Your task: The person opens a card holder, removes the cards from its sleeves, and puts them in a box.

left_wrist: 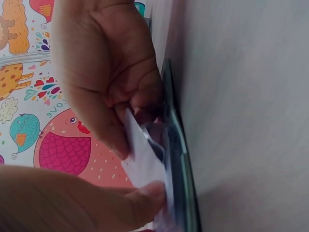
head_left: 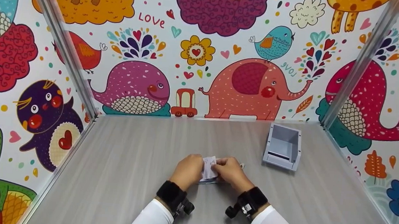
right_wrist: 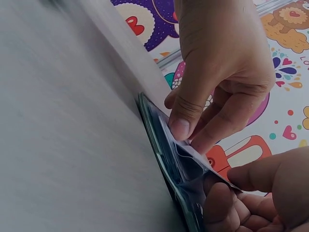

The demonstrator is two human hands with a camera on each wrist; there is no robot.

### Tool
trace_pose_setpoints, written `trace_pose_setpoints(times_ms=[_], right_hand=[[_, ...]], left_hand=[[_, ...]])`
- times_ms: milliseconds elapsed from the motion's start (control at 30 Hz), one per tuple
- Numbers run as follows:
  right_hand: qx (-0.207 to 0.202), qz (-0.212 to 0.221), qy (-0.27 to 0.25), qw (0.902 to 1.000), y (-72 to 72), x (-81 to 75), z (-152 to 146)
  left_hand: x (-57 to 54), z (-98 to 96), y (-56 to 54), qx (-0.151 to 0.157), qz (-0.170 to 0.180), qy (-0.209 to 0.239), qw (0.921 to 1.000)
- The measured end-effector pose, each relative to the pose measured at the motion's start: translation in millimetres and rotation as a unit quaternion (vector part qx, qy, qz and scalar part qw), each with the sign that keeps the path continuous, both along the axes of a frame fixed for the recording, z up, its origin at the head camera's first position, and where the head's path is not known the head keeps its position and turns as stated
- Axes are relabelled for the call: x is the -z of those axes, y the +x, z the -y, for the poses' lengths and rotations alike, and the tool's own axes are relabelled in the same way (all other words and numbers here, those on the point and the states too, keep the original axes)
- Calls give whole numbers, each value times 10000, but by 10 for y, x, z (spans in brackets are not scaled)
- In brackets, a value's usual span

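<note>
Low over the table, a thin white slip of paper [head_left: 209, 168] stands against a dark green-edged card holder [left_wrist: 179, 145] with clear plastic sleeves [right_wrist: 190, 166]. My left hand [head_left: 188, 169] pinches the slip and sleeve edge between thumb and fingers. On the other side, my right hand [head_left: 233, 172] pinches the slip's far edge, with its fingertips at the sleeve opening in the right wrist view. Both hands hide much of the holder in the head view. A small light piece [head_left: 242, 165] shows just past the right hand.
A grey open-topped plastic box [head_left: 284, 146] stands on the table [head_left: 134, 179] at the back right. Cartoon-printed walls [head_left: 196, 71] enclose the back and sides, with metal posts [head_left: 61, 40] at the corners. Both wrists wear black camera straps [head_left: 171, 196].
</note>
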State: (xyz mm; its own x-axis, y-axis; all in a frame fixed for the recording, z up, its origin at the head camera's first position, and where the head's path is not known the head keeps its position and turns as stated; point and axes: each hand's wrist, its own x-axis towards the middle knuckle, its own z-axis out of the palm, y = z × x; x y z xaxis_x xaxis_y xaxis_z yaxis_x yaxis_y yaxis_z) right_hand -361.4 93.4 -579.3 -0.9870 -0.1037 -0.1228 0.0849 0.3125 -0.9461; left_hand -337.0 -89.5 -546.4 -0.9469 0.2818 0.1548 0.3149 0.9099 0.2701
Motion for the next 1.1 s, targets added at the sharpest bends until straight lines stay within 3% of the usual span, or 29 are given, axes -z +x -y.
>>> trace_pose_setpoints(times_ms=[367,767,967,1067,1100], right_hand=[[160,-38,-28,9999,-9,-41,-37],[62,-313,1050,9940,-56,-208,-176],[75,-754,1553,9850,-103,-317,-319],[159,-913,1617,9825,-129,-384,-404],[176,-901,1557,9835,-134,-412,-437]], left_hand=[[-16,-11,42,-45,-123,2,9999],[-26,-9,36,-23,-103,-56,9999],[-9,5,25,13,-94,37,9999],[11,21,12,82,-140,164,9997],[93,34,-35,136,-305,153,9993]])
